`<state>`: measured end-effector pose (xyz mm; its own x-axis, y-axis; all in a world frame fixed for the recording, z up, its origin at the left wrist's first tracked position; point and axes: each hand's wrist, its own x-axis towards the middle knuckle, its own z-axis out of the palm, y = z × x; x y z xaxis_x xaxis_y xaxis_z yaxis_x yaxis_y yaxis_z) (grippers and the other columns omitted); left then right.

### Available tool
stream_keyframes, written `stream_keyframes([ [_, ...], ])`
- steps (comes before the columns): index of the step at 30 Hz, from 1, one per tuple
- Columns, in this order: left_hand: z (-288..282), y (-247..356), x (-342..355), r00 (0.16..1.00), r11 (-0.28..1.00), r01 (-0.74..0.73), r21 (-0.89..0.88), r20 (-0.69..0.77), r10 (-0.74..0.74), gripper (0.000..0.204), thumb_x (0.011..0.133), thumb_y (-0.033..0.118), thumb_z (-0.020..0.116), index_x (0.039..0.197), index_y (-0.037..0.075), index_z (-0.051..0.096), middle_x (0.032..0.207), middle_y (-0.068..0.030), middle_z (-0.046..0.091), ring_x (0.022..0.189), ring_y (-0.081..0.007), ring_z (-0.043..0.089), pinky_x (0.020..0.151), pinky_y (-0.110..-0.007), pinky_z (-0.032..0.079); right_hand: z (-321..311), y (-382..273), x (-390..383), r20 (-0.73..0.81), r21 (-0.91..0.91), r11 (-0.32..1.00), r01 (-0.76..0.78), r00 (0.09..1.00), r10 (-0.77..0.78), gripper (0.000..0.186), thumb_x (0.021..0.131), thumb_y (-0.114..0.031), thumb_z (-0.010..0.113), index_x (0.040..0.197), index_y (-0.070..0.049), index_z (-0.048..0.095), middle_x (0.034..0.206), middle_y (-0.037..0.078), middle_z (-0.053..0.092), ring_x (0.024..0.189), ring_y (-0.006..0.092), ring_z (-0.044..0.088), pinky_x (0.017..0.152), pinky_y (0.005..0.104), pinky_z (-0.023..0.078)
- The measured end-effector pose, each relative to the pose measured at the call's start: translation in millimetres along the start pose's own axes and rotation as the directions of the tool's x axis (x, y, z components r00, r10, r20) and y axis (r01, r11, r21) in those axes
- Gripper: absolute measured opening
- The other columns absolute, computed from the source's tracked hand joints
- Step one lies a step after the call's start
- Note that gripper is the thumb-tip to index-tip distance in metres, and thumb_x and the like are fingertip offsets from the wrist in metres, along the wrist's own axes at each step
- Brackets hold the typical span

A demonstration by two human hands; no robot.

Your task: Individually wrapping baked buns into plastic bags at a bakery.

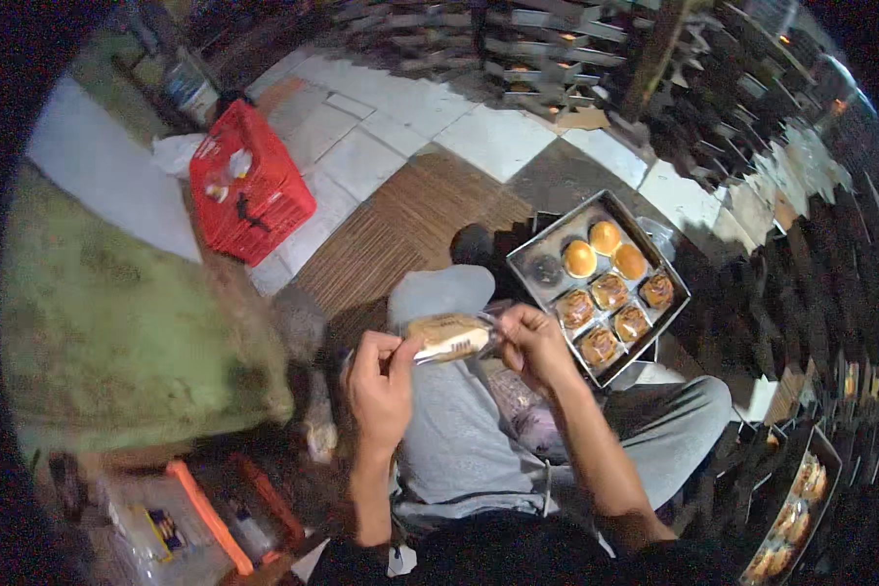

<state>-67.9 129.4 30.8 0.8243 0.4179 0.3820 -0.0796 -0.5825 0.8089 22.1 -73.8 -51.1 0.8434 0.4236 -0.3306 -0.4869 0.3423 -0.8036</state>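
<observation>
A long bread roll in a clear plastic wrapper (pixel 447 338) is held over my lap between both hands. My left hand (pixel 383 376) grips its left end, thumb pressed on the wrapper. At the other end, the fingers of my right hand (pixel 532 342) pinch the loose plastic. Just beyond my right hand a square metal tray (pixel 534 271) holds several round buns; the nearer ones have dark brown tops, the farther ones are golden and glossy. Below the wrapped roll, a bag of clear plastic pieces (pixel 518 396) lies against my legs, partly hidden by my right hand.
A red plastic basket (pixel 254 186) stands at the far left on the tiled floor. Green cloth (pixel 137 322) covers a raised surface at left. A clear box with orange handles (pixel 210 513) sits at lower left. Another tray (pixel 820 449) with wrapped breads is at lower right.
</observation>
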Motion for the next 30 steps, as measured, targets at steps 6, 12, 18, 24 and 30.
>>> stream_keyframes([
  [6, 3.4, -18.5, -68.5, 0.732, 0.725, 0.677, -0.13, 0.228, -0.642, 0.032, 0.104, 0.029, 0.062, 0.116, -0.001, 0.058, 0.102, -0.0083, 0.061, 0.072, -0.011, 0.062, 0.043, -0.027, 0.044, 7.9, 82.7, -17.2, -0.061, 0.027, 0.983, -0.181, 0.981, 0.183, 0.041, 0.103, -0.046, 0.056, 0.093, -0.007, 0.062, 0.063, 0.005, 0.056, 0.045, 0.0167, 0.051, 0.044, 0.031, 0.043],
  [12, 63.1, 5.2, -63.8, 0.875, 0.982, -0.067, 0.175, 0.483, -0.026, 0.052, 0.082, 0.006, 0.079, 0.132, 0.007, 0.064, 0.134, -0.0208, 0.053, 0.129, -0.0398, 0.05, 0.112, -0.047, 0.041, -18.3, 50.1, -22.0, -0.162, 0.396, 0.914, -0.086, 0.973, 0.162, 0.044, 0.098, -0.041, 0.067, 0.123, -0.005, 0.061, 0.107, 0.009, 0.068, 0.093, 0.0207, 0.066, 0.079, 0.0371, 0.056],
  [18, 112.1, 5.0, -121.9, 0.785, 0.995, -0.102, 0.007, 0.615, 0.076, 0.019, 0.094, 0.014, 0.068, 0.111, 0.005, 0.068, 0.113, -0.0201, 0.065, 0.102, -0.0393, 0.064, 0.088, -0.048, 0.053, -139.8, 53.5, 65.8, -0.471, 0.012, 0.979, 0.205, 0.864, -0.175, 0.055, 0.092, -0.04, 0.074, 0.128, 0.0, 0.063, 0.118, 0.013, 0.069, 0.105, 0.0208, 0.066, 0.091, 0.0327, 0.053],
  [24, 105.9, -11.3, -154.2, 0.502, 0.876, -0.466, 0.127, 0.853, 0.144, 0.019, 0.083, 0.014, 0.068, 0.1, 0.005, 0.066, 0.103, -0.0122, 0.065, 0.1, -0.0314, 0.06, 0.085, -0.043, 0.049, -140.4, 33.9, 82.4, -0.337, -0.91, 0.024, -0.415, 0.703, -0.626, 0.046, 0.093, -0.036, 0.068, 0.128, -0.006, 0.063, 0.143, 0.029, 0.052, 0.133, 0.0479, 0.049, 0.108, 0.0551, 0.041],
  [30, 91.2, 1.5, -147.3, 0.511, 0.915, -0.401, 0.037, 0.838, 0.19, 0.012, 0.087, 0.016, 0.069, 0.094, 0.007, 0.064, 0.104, -0.012, 0.065, 0.101, -0.031, 0.06, 0.085, -0.045, 0.046, -86.0, -6.0, -138.0, 0.248, -0.877, 0.322, 0.358, 0.909, -0.335, 0.009, 0.08, -0.005, 0.068, 0.086, -0.002, 0.063, 0.076, 0.017, 0.057, 0.072, 0.0377, 0.057, 0.066, 0.0483, 0.047],
])
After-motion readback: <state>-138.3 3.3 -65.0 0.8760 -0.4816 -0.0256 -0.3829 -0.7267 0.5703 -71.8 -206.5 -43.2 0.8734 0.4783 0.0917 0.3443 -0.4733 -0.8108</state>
